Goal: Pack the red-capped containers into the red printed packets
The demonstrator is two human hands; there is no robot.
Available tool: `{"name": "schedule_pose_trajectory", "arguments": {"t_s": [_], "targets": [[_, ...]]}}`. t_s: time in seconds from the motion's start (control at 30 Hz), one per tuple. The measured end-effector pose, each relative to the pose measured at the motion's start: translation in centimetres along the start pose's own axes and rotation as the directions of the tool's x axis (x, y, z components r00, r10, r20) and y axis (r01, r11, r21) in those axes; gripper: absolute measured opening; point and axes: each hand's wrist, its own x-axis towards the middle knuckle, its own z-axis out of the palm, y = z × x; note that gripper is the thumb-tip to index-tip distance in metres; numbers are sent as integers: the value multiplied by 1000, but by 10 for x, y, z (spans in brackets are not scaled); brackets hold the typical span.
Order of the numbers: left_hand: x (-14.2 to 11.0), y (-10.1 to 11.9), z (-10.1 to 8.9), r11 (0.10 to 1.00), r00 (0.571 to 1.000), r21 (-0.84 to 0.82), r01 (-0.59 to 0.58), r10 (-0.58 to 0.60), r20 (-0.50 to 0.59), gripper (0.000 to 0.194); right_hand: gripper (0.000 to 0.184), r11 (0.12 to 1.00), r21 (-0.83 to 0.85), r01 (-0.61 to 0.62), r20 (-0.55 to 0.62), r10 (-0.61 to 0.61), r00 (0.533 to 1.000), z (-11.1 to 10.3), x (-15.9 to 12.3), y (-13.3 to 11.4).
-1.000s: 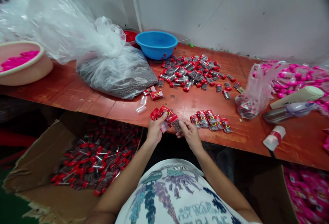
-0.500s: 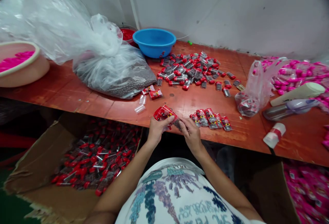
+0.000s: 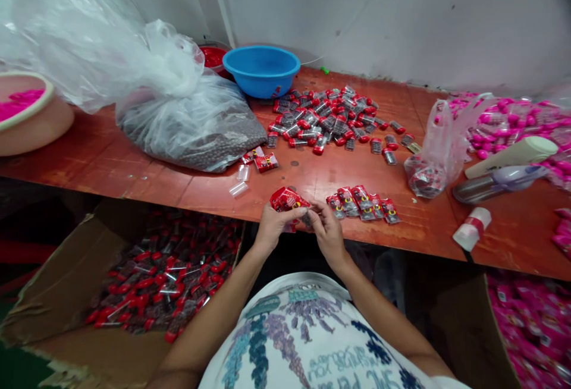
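Observation:
Close to the table's front edge, my left hand (image 3: 270, 228) is closed around red printed wrappers (image 3: 286, 198). My right hand (image 3: 329, 232) meets it from the right, thumb and fingers pinching a small dark-filled pack (image 3: 307, 220) at the wrappers' end. The fingers cover much of that pack. To the right lies a group of finished-looking red-labelled packs (image 3: 362, 201) with dark contents. Farther back spreads a heap of small clear bottles (image 3: 330, 120) with red caps and dark filling.
A plastic bag of dark beads (image 3: 200, 127) slumps at left, near a blue basin (image 3: 262, 68) and a cream tub (image 3: 35, 124). Below sits a carton (image 3: 62, 294) of red-capped bottles. At right are a small bag (image 3: 430, 166), a drink bottle (image 3: 495, 185) and a white roll (image 3: 471, 228).
Both hands have drawn slightly closer together over the pack, and the wrappers have shifted in the left hand. The whole view has moved slightly.

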Motion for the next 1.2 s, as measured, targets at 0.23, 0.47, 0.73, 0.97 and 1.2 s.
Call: {"name": "schedule_pose_trajectory", "arguments": {"t_s": [0.23,0.47,0.73,0.97,1.2], "targets": [[4,2,-3,990,991,66,126,-123,-47,39,53,988,135,-74,235,41,971,-12,6,3],[6,-13,2,980,980,109,168,-178,88,34,31,999,-18,-27,168,30,985,-20,8,13],[19,-20,2,915,943,-240,325,-331,12,40,35,893,-440,-96,-192,10,981,-65,13,26],[18,-23,9,906,956,-322,274,-292,-9,30,31,906,-422,28,-73,-65,995,-36,12,5],[22,-15,-9,942,980,-316,109,-156,-127,27,38,959,-243,143,214,-91,973,12,36,-5]]}}
